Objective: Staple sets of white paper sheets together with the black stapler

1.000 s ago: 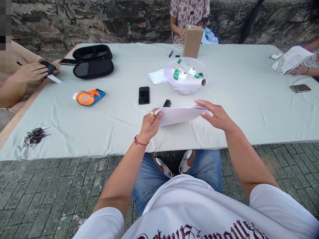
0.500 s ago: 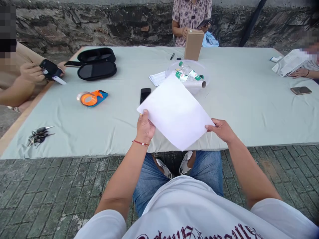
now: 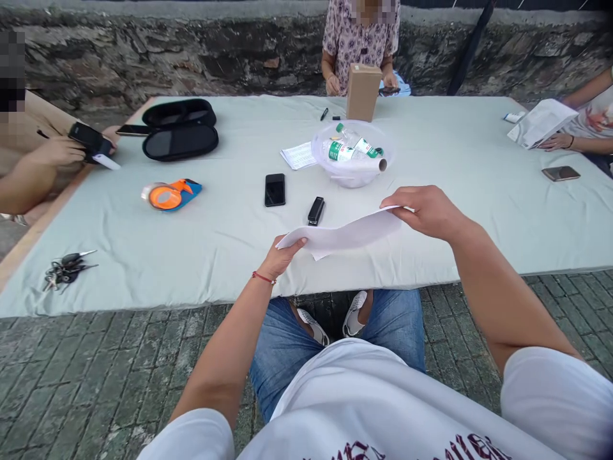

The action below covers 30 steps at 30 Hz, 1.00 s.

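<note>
White paper (image 3: 352, 235) is stretched between my two hands above the table's near edge, seen nearly edge-on and slightly curved. My left hand (image 3: 283, 257) pinches its left end, thumb on top. At the upper right end, my right hand (image 3: 424, 209) grips the paper between thumb and fingers. Just behind the paper lies a black stapler (image 3: 316, 211), its near end close to the sheet's edge. A black phone (image 3: 274, 190) rests on the cloth to the left of the stapler.
A clear bowl (image 3: 352, 176) holds bottles and a roll, with a printed sheet (image 3: 297, 156) beside it. Cardboard box (image 3: 363, 92), open black case (image 3: 181, 142), orange tape dispenser (image 3: 172, 195) and keys (image 3: 67, 269) stand around. Three people are at the table's far and side edges.
The paper has tilted from facing me to nearly edge-on. My right hand has risen and my left moved slightly down. The stapler and the whole phone now show.
</note>
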Each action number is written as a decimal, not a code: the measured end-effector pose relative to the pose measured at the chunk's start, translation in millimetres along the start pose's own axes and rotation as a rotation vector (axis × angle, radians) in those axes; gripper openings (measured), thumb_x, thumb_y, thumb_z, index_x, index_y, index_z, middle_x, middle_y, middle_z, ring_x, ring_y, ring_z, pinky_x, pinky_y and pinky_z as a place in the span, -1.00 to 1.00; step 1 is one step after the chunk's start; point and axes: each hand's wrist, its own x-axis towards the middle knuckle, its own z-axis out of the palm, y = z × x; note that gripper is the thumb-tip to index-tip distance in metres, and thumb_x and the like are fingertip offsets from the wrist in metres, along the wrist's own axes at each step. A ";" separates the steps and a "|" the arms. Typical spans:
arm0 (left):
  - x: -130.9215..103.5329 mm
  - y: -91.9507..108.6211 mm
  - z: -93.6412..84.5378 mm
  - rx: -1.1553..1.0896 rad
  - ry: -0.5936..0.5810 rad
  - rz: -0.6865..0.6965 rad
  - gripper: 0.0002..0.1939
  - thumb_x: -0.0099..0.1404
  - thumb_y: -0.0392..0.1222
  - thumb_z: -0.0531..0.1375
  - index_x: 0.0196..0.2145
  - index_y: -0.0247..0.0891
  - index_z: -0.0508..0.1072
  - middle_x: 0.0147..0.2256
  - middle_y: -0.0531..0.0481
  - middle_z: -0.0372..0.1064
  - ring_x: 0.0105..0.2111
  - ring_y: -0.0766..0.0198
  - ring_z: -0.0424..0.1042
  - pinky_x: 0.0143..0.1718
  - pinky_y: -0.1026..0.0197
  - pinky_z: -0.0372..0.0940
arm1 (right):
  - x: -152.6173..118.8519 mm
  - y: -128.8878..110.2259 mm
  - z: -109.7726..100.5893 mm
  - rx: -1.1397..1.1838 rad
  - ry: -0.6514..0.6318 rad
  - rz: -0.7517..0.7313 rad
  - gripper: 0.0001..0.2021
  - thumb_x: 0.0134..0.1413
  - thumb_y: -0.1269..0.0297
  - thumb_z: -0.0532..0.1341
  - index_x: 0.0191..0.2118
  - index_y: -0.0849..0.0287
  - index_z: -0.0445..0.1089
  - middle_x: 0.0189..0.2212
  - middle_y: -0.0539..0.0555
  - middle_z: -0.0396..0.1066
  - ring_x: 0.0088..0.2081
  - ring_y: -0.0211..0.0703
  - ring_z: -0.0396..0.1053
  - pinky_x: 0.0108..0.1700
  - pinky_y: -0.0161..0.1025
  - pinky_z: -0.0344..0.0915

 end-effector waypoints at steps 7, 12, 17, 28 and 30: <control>-4.2 -11.8 15.6 0.015 0.113 0.014 -0.56 0.03 0.14 0.43 -0.32 -0.29 0.56 -0.36 -0.08 0.51 -0.26 0.15 0.46 -0.18 0.15 0.36 | -48.3 62.9 76.8 0.731 -0.068 0.438 -0.53 -0.24 0.01 0.51 -0.16 0.13 0.60 -0.18 0.09 0.60 -0.08 0.09 0.52 0.02 0.04 0.45; -7.3 25.4 13.8 0.205 -0.009 0.141 -0.58 0.13 0.14 0.37 -0.27 -0.30 0.60 -0.28 -0.09 0.54 -0.22 0.13 0.47 -0.16 0.15 0.37 | -67.8 77.8 120.9 0.856 0.187 0.555 -0.60 -0.16 0.06 0.50 -0.16 0.12 0.61 -0.09 0.09 0.59 0.01 0.08 0.50 0.16 0.06 0.37; 5.2 26.7 11.1 0.269 -0.348 0.048 -0.44 -0.03 0.08 0.47 -0.10 -0.25 0.62 -0.07 -0.18 0.55 -0.03 -0.01 0.48 0.00 0.04 0.38 | -81.4 87.5 136.3 0.911 0.161 0.602 -0.53 -0.29 0.11 0.55 -0.15 0.10 0.61 -0.11 0.09 0.60 -0.02 0.08 0.52 0.13 0.06 0.40; 15.9 -7.1 15.7 0.074 -0.225 -0.094 -0.26 -0.15 0.00 0.54 0.00 -0.31 0.56 -0.06 -0.23 0.55 0.05 -0.08 0.46 0.15 -0.13 0.31 | -80.0 99.9 145.9 0.917 0.271 0.640 -0.46 -0.28 0.12 0.54 -0.08 0.10 0.55 -0.01 0.13 0.55 0.06 0.07 0.47 0.18 0.04 0.36; 15.6 -11.1 19.2 0.065 -0.153 -0.126 -0.32 -0.15 -0.04 0.54 -0.05 -0.29 0.57 -0.09 -0.21 0.57 0.02 -0.06 0.47 0.13 -0.11 0.33 | -79.1 96.6 145.8 0.898 0.241 0.670 -0.44 -0.29 0.11 0.54 -0.06 0.12 0.54 -0.01 0.14 0.55 0.06 0.08 0.46 0.17 0.06 0.36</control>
